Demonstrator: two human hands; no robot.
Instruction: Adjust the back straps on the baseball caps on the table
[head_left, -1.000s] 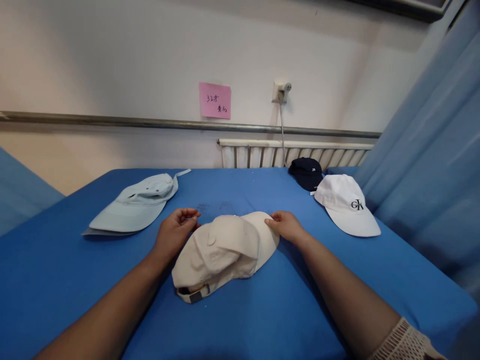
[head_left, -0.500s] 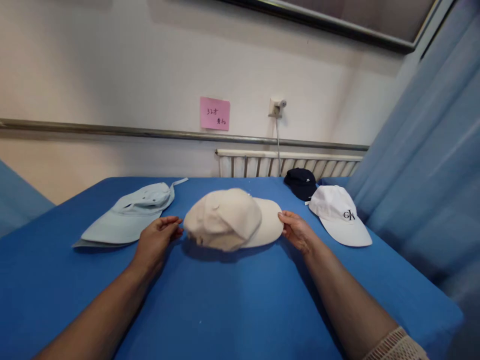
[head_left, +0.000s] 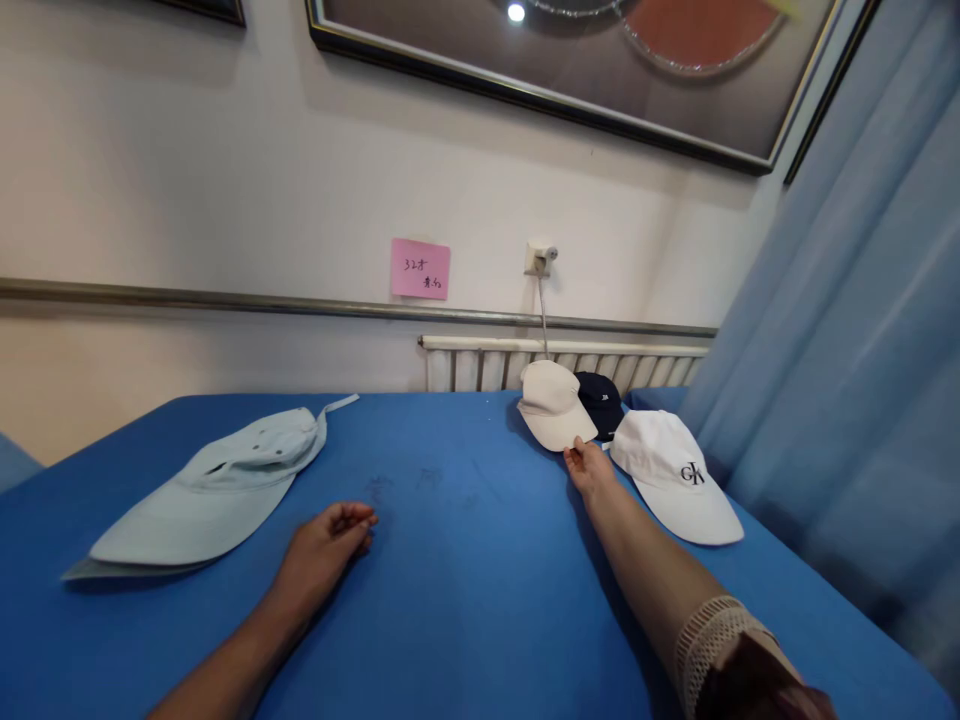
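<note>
My right hand point(head_left: 589, 466) pinches the brim of a cream baseball cap point(head_left: 553, 402) at the back of the blue-covered table point(head_left: 480, 600). That cap sits in front of part of a navy cap point(head_left: 599, 404), with its brim toward me. Just right of my right wrist lies a white cap point(head_left: 667, 470) with dark letters on its front. My left hand point(head_left: 330, 545) rests low over the table, fingers curled together with nothing in them. Beyond it, to the left, lies a pale blue cap point(head_left: 217, 490) with its strap sticking out.
A white radiator point(head_left: 480, 368) and a metal rail point(head_left: 300, 305) run along the wall behind the table. A plugged-in socket point(head_left: 540, 258) and a pink note point(head_left: 421, 269) are above. A blue curtain point(head_left: 840, 330) hangs at the right, and a framed picture point(head_left: 562, 90) is overhead.
The cream cap has gone from the middle of the table to the back right, carried by my right hand. My left hand stays near the middle, apart from it. The view has tilted up.
</note>
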